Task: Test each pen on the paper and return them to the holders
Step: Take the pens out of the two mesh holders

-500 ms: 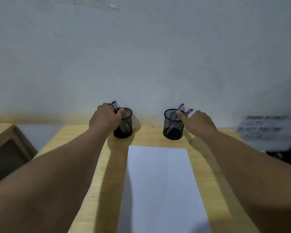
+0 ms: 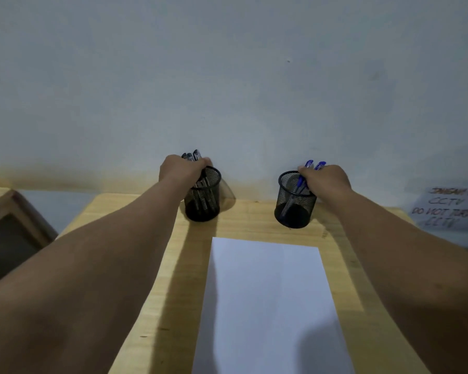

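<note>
Two black mesh holders stand at the back of a wooden table, near the wall. My left hand [image 2: 180,171] curls round several black pens [image 2: 193,156] that stick up out of the left holder [image 2: 204,203]. My right hand [image 2: 326,179] grips two blue pens [image 2: 308,165] over the rim of the right holder [image 2: 295,209]. A blank white sheet of paper [image 2: 268,306] lies lengthwise in front of the holders, between my forearms.
The wooden table [image 2: 160,292] ends on the left, where a dark framed panel [image 2: 8,236] leans lower down. A handwritten CCTV notice [image 2: 449,211] sits at the right. A plain wall [image 2: 227,76] rises just behind the holders.
Both hands have closed round the pens in their holders. My right fingers, which only reached the blue pens before, now wrap them.
</note>
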